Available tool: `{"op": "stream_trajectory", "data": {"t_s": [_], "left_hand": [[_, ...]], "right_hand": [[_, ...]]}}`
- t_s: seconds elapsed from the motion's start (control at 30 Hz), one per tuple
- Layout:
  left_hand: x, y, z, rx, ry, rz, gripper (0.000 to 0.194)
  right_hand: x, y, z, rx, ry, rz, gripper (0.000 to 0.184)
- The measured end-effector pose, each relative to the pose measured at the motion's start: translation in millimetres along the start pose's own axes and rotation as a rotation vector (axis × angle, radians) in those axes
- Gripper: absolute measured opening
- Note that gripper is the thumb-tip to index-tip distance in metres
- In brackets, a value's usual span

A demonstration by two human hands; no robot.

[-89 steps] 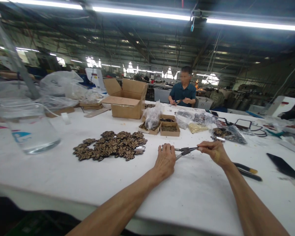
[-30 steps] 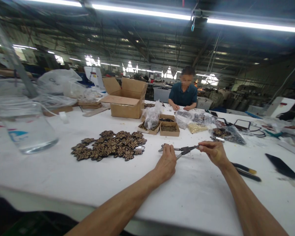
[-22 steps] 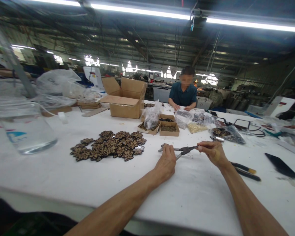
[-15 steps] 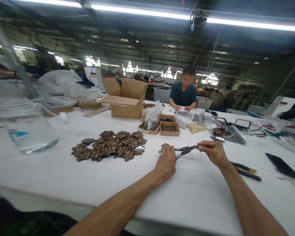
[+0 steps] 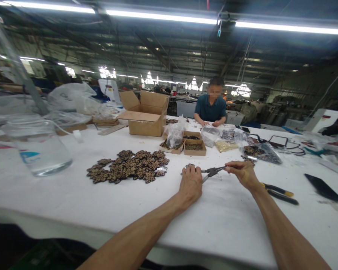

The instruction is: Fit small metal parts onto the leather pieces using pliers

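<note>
My left hand is closed around the handles of a pair of long-nosed pliers, whose jaws point right. At the jaw tips, my right hand pinches with thumb and finger; whatever is between them is too small to make out. A leopard-print piece peeks out just behind my left fingers. Left of my hands lies a pile of leopard-print pieces with dark edges. Tiny rings are scattered on the white table under the pliers.
Second pliers lie beside my right forearm, a dark flat phone-like object farther right. Small boxes of metal bits, plastic bags and a carton stand behind. A water jug is left; a co-worker sits opposite.
The view has shifted slightly, so things at the left sit a little farther right. Both hands keep nearly the same place at the pliers.
</note>
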State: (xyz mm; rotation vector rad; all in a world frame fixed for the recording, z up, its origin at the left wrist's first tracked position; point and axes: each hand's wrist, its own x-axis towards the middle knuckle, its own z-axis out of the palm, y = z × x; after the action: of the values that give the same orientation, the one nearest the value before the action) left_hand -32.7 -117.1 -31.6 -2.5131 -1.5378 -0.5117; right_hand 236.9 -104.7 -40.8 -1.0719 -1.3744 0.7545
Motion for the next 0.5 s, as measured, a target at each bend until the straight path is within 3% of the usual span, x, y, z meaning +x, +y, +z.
{"op": "stream_trajectory", "data": {"t_s": [0.5], "left_hand": [[-0.7,-1.9,3.1,-0.015,-0.008,0.017,0.043]], "right_hand": [[-2.9,-9.8,-2.3,-0.045,-0.05,0.009,0.032]]}}
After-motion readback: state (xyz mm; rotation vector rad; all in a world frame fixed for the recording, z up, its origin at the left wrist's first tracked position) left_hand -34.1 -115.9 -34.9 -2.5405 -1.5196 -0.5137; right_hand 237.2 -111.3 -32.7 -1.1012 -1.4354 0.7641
